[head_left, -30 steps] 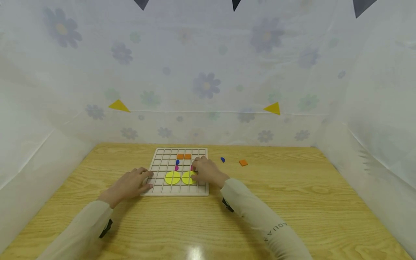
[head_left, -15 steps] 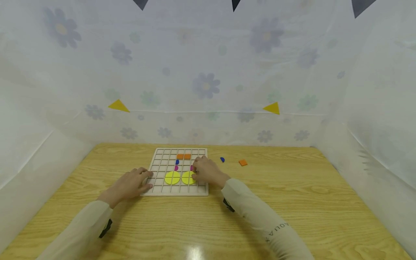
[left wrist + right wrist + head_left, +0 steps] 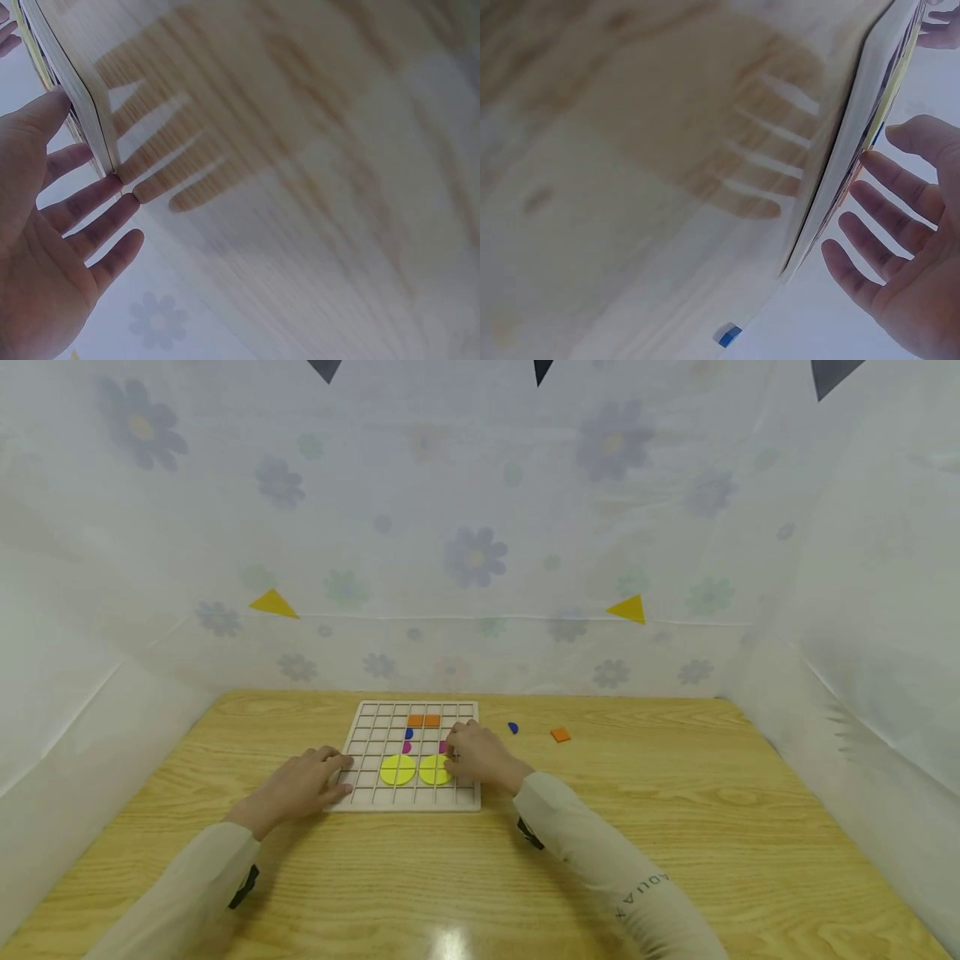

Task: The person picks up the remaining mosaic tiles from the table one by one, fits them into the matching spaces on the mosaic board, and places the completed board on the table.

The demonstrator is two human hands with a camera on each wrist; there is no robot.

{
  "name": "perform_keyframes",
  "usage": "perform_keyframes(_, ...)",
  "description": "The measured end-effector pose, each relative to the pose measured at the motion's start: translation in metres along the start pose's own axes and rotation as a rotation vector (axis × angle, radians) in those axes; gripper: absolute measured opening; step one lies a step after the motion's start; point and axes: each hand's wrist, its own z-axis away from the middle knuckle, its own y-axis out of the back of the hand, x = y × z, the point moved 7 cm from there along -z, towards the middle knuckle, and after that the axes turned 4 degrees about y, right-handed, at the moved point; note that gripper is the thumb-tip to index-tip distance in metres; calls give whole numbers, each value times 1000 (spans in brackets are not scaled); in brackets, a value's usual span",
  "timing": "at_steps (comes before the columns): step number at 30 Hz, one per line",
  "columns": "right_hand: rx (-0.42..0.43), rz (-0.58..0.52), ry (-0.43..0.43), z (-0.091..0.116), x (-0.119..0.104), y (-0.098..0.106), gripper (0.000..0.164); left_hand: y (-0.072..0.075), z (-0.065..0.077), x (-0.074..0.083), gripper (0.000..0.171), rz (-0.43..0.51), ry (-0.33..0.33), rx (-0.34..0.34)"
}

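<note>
A pale square grid board (image 3: pixel 405 811) lies on the table. My left hand (image 3: pixel 296 785) rests at its left edge, with thumb and fingers spread and touching the side in the left wrist view. Over the board's right part is my right hand (image 3: pixel 483 756), its fingertips right at a magenta half-circle (image 3: pixel 443 747). In the right wrist view its fingers are loosely extended, thumb apart from the index finger. Two yellow circles (image 3: pixel 397 770) sit in the grid, each crossed by grid lines. Beyond them are another magenta half-circle (image 3: pixel 407 747), a blue half-circle (image 3: pixel 408 733) and two orange squares (image 3: pixel 416 721).
On the wooden table (image 3: pixel 360 885), right of the board, lie a loose blue half-circle (image 3: pixel 513 727) and an orange square (image 3: pixel 560 735). White flowered sheeting (image 3: pixel 480 635) encloses the table at the back and both sides.
My right hand has shifted very slightly right, the thumb drawing back a little over the right yellow circle. The left hand and the pieces stay where they were.
</note>
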Motion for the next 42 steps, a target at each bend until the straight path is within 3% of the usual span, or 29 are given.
perform_keyframes(15,34,-8,-2,16,14,9,17,-5,-2,-2,42,-14,4,2)
perform_keyframes(31,45,-80,-142,43,54,18,22,-6,-1,-5,43,-21,19,-15)
perform_keyframes(42,101,-110,-148,49,84,19,23,-5,0,-5,43,-19,20,-18)
